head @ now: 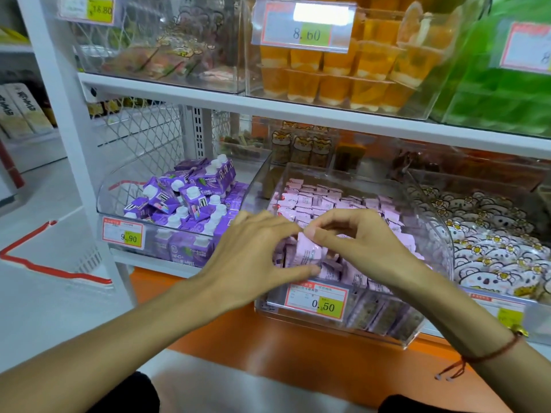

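A clear plastic bin (337, 329) on the lower shelf holds several small pink snack packets (316, 201). Both hands are over its front part. My right hand (357, 239) pinches one upright pink packet (308, 251) near its top between thumb and forefinger. My left hand (256, 251) lies beside it, its thumb pressed against the packet's lower edge and its fingers spread over the packets behind. The bin carries a price tag reading 0.50 (317, 302).
A bin of purple drink cartons (190, 201) stands to the left, tagged 9.90. To the right is a bin of white bear-print packets (495, 251). The upper shelf (268, 105) holds orange jelly cups (343, 70) and green packs (507, 93). An orange ledge (298, 350) runs below.
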A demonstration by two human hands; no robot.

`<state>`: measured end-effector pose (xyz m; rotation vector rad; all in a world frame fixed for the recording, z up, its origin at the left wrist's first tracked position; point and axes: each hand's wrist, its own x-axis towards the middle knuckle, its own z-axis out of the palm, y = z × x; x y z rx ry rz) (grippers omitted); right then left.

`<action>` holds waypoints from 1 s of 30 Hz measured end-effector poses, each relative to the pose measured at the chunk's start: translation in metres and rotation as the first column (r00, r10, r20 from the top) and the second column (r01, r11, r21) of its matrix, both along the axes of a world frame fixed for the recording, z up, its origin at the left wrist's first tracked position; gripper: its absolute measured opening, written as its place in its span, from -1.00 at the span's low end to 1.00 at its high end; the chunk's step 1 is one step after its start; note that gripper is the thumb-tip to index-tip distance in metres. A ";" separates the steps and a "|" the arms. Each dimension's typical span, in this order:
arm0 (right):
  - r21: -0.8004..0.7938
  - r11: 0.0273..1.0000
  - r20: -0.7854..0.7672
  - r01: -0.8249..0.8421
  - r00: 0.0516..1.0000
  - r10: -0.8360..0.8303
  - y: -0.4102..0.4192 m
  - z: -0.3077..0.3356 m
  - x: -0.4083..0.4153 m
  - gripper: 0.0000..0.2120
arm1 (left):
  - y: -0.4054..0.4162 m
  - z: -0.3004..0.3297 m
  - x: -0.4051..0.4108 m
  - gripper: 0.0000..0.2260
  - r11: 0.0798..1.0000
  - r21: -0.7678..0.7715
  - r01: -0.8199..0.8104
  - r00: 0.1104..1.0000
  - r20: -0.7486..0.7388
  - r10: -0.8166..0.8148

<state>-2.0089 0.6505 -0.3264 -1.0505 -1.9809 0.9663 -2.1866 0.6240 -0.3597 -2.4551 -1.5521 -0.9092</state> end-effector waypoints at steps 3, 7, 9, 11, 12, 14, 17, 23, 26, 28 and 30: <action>0.011 0.992 -0.133 0.129 0.983 -0.126 0.001 0.003 0.003 -0.89 | -0.001 0.002 0.002 -0.57 0.989 -0.131 0.074 0.955 0.296 -0.032; -0.223 0.955 -0.251 0.194 0.935 -0.249 0.004 0.008 0.010 -0.77 | -0.002 0.021 -0.005 -0.64 0.953 -0.155 0.259 0.551 0.834 -0.014; -0.378 0.910 -0.234 0.171 0.933 -0.273 0.004 0.008 0.008 -0.66 | -0.003 0.026 -0.007 -0.65 0.925 -0.173 0.339 0.388 0.921 0.030; -0.471 0.875 -0.242 0.112 0.938 -0.250 0.003 0.006 0.006 -0.63 | -0.004 0.027 -0.007 -0.66 0.899 -0.177 0.399 0.302 0.952 0.054; -0.506 0.861 -0.293 0.045 0.930 -0.221 0.002 0.006 0.005 -0.64 | -0.005 0.026 -0.007 -0.67 0.890 -0.181 0.418 0.283 0.957 0.062; -0.511 0.856 -0.427 -0.084 0.889 -0.168 0.002 0.005 0.005 -0.65 | -0.006 0.023 -0.007 -0.70 0.880 -0.196 0.432 0.314 0.948 0.057; -0.370 0.924 -0.519 -0.093 0.846 -0.123 0.005 0.005 0.007 -0.77 | -0.007 0.020 -0.008 -0.69 0.892 -0.203 0.404 0.486 0.874 -0.022; -0.148 0.975 -0.471 -0.165 0.879 0.078 0.003 0.005 0.009 -0.73 | -0.009 0.019 -0.007 -0.82 0.921 -0.182 0.345 0.544 0.838 -0.038; -0.149 0.976 -0.499 -0.157 0.864 0.063 0.001 0.007 0.009 -0.79 | -0.011 0.022 -0.007 -0.77 0.931 -0.168 0.325 0.561 0.826 -0.046; -0.110 0.990 -0.522 -0.086 0.853 0.016 -0.001 0.007 0.008 -0.83 | -0.011 0.024 -0.007 -0.64 0.944 -0.139 0.299 0.520 0.853 -0.039; -0.081 0.995 -0.567 -0.058 0.824 0.002 -0.002 0.007 0.005 -0.84 | -0.011 0.028 -0.006 -0.56 0.952 -0.167 0.257 0.461 0.887 0.032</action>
